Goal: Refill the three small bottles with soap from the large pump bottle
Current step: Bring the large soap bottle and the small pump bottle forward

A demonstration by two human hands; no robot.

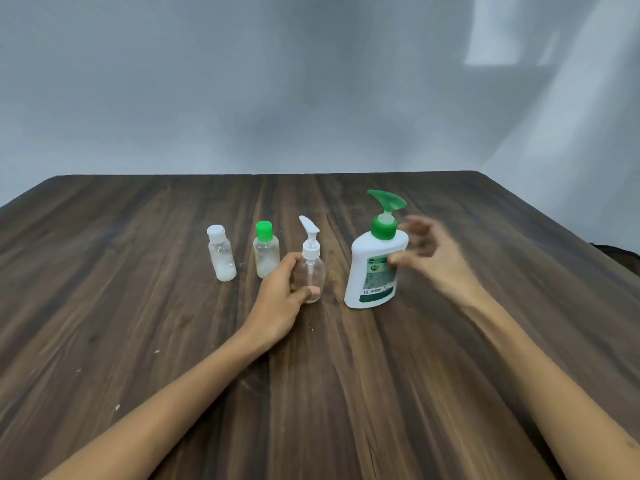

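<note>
Three small bottles stand in a row on the wooden table [173, 341]. At the left is a clear bottle with a white cap [221, 254], holding some white soap. Beside it stands a clear bottle with a green cap [266, 251]. The third is a clear small pump bottle [313, 268] with a white pump; my left hand [282, 299] is wrapped around its body. To the right stands the large white pump bottle [375, 261] with a green pump. My right hand [433, 258], blurred, hovers at its right side with fingers spread, thumb over the label.
A plain grey wall rises behind the table's far edge [270, 174]. A dark object [620, 252] shows past the table's right edge. Small white specks dot the tabletop.
</note>
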